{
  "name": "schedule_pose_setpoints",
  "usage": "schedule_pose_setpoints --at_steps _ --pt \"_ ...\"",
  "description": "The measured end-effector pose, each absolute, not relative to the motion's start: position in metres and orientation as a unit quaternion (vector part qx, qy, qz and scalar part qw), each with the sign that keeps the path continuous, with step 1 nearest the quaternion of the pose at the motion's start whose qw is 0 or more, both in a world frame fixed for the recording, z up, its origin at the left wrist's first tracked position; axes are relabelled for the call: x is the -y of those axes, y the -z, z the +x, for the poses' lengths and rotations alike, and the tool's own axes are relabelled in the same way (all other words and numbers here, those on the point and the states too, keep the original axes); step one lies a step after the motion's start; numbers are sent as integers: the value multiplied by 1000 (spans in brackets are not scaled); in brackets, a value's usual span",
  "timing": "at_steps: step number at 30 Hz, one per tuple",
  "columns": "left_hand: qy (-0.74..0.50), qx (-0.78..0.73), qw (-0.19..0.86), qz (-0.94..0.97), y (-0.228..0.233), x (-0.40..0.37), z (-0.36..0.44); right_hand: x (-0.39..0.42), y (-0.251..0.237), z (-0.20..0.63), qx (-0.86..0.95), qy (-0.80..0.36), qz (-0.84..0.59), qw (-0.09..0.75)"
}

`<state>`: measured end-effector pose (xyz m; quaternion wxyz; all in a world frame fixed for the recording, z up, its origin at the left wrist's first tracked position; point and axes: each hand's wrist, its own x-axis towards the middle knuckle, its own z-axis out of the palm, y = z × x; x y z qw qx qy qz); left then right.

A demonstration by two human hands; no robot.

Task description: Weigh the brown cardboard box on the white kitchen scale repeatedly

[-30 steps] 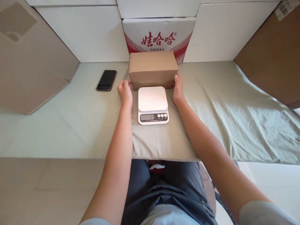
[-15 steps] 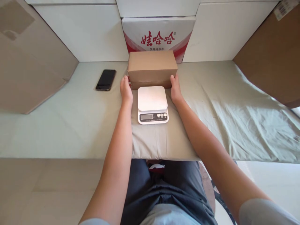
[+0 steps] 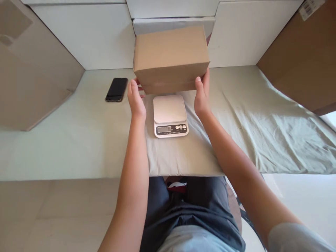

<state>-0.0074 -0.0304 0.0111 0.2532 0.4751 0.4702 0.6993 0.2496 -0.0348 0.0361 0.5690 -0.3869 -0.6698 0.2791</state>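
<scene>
Both hands, left hand (image 3: 136, 99) and right hand (image 3: 201, 94), clasp the cardboard box (image 3: 170, 57) by its ends. It hangs above the white scale (image 3: 170, 115).

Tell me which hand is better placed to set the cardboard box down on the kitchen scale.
Neither alone, slightly the right. The right hand wraps the cardboard box at its end, thumb on the front; the left hand presses flat on the other end. The box hangs just behind the kitchen scale, so probably both lower it.
</scene>
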Motion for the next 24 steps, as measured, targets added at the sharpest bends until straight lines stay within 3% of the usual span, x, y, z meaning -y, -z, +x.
schedule_pose_setpoints --at_steps 4,9,24 --pt "-712 -456 203 495 -21 92 -9 88 -49 250 660 -233 -396 595" --pt "-696 -470 183 511 -9 156 -10 154 -22 241 641 -268 -400 598" --pt "-667 -523 213 486 6 158 -5 154 -15 238 602 -316 -430 594"
